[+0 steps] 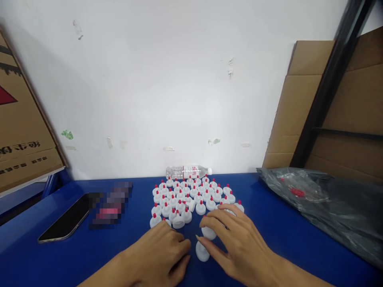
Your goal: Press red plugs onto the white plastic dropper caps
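Several white nozzle caps with red tips (200, 207) stand upright in a cluster on the blue tabletop (131, 249). One cap (190, 205) among them lies tilted. At the near left of the cluster, my left hand (163, 255) is closed, its fingers curled under; whatever they hold is hidden. My right hand (236, 235) arches over the near right side, thumb and fingers apart. Between them shows a white cap (208, 233), partly covered by the fingers. Beside my thumb sits another white cap (202, 252), its tip covered by the thumb.
Behind the caps, a clear plastic bottle (188, 172) lies against the white wall (167, 87). A phone (67, 219) and a blurred dark item (112, 205) are at left. Grey plastic sheeting (326, 215) spreads at right. Cardboard (302, 103) and a dark post (320, 91) rise behind it.
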The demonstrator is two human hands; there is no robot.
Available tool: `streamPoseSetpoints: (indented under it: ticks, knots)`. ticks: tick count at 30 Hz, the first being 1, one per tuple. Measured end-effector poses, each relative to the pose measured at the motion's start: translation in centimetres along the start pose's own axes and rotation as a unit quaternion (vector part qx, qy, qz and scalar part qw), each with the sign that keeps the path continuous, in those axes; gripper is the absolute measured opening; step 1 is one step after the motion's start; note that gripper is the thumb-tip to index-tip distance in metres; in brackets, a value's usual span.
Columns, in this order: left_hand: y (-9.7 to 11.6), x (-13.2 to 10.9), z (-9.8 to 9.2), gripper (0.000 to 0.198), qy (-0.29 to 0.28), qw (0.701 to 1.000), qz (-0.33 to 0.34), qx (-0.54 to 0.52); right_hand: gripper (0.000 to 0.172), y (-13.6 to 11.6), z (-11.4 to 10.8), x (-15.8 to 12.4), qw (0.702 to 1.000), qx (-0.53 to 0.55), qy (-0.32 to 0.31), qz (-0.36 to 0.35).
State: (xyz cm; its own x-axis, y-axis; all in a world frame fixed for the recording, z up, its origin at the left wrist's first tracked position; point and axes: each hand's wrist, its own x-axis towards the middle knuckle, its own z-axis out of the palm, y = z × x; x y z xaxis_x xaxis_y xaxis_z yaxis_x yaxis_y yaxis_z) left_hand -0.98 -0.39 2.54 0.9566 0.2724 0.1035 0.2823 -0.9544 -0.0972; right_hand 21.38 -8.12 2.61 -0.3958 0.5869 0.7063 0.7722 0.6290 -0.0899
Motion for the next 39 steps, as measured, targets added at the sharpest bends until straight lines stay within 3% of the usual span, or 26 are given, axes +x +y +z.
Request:
streamPoseSetpoints:
  ticks: [4, 6, 8, 14, 18, 22, 27, 30, 34, 37, 39]
  knots:
    - [-0.4, -0.4, -1.1, 0.017, 0.111, 0.993, -0.025, -0.029, 0.013, 0.0, 0.2, -0.1, 0.999, 0.009, -0.002, -0.041]
    - [-0.5, -0.4, -1.3, 0.011, 0.170, 0.983, -0.047, -0.048, 0.015, 0.0, 0.2, -0.1, 0.997, 0.027, 0.003, -0.069]
    - [-0.4, -0.4, -1.0, 0.007, 0.194, 0.977, -0.067, -0.058, 0.015, -0.2, 0.1, -0.1, 0.994, 0.052, 0.010, -0.095]
    - [0.4, -0.5, -0.4, 0.009, 0.154, 0.988, -0.011, -0.011, 0.005, -0.7, -0.2, -0.4, 0.993, 0.014, -0.014, -0.116]
    - [0.8, -0.6, -0.4, 0.023, 0.179, 0.984, 0.008, 0.005, 0.006, -0.7, -0.2, -0.6, 0.986, -0.012, -0.008, -0.166]
    - [1.1, -0.4, -0.2, 0.032, 0.198, 0.980, 0.026, 0.009, 0.012, -0.7, -0.1, -0.4, 0.985, -0.028, -0.006, -0.168]
    - [1.3, -0.4, -1.0, 0.035, 0.173, 0.979, 0.043, -0.100, 0.020, -0.7, -0.9, 0.2, 0.982, -0.037, 0.006, -0.187]
    - [1.2, -0.7, -1.7, 0.036, 0.168, 0.970, 0.013, -0.177, 0.023, 0.3, -1.4, 0.6, 0.976, -0.074, 0.036, -0.204]
    - [0.4, -0.9, -2.0, 0.034, 0.149, 0.973, -0.027, -0.172, 0.017, 2.4, -1.3, 0.8, 0.988, -0.060, 0.043, -0.139]
    - [-0.3, -0.8, -1.8, 0.025, 0.117, 0.986, -0.026, -0.119, 0.008, 3.2, -0.7, 0.6, 0.998, -0.008, -0.005, -0.066]
    - [-0.4, -0.7, -1.8, 0.018, 0.079, 0.992, -0.035, -0.093, 0.011, 3.2, -0.4, 0.4, 0.999, 0.020, -0.041, -0.027]
